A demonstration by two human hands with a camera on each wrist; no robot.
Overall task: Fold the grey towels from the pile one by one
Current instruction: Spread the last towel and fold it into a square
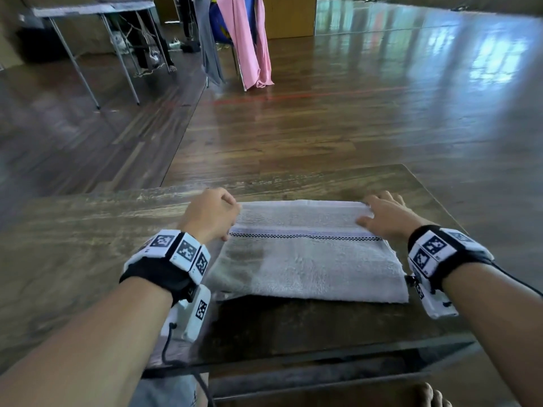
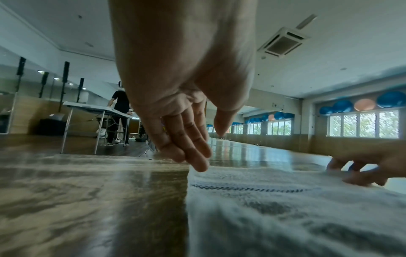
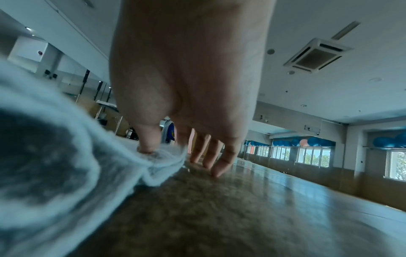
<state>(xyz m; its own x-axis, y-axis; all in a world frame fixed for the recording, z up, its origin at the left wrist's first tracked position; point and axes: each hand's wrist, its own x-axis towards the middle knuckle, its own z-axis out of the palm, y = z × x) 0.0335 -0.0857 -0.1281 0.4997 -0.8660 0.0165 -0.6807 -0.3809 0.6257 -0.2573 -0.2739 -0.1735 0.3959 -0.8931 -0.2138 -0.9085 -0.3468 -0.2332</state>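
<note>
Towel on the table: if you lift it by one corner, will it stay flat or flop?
The grey towel would probably flop: its corner bunches softly under the right hand. Its fluffy pile likely grips the table rather than sliding.

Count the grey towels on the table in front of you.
1: the grey towel lies folded on the table, between the left hand and right hand at its far corners. No pile in view.

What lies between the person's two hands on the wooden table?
In the head view, only the folded grey towel spans from left hand to right hand.
</note>
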